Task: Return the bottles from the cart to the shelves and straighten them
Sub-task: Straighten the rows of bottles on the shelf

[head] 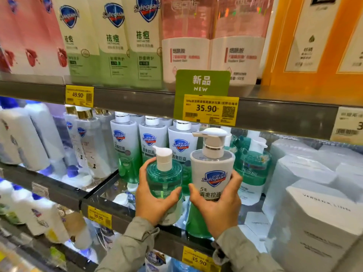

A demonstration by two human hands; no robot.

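The left hand (pixel 155 201) grips a round, see-through green plastic pump bottle (pixel 164 177). Its thumb lies across the front and its fingers (pixel 145 167) curl round the far side. This bottle has a short white pump head, clear green liquid, and a pale band at its base. It stands upright at the front of the dark grey metal shelf (pixel 172 238).

The right hand (pixel 218 211) wraps a taller pump bottle (pixel 212 173), white on top and fading to green below. It carries a blue Safeguard shield and dark Chinese lettering. The thumb presses the label and the other fingers (pixel 235 179) close round the right side. Its white pump has a silver collar and the spout points left. The two bottles stand just beside each other, apart by a narrow gap.

Behind them is a row of matching white-and-green capped Safeguard bottles (pixel 151 142). White cardboard boxes (pixel 314 203) sit to the right. A yellow 35.90 price tag (pixel 198 260) hangs on the shelf edge below.
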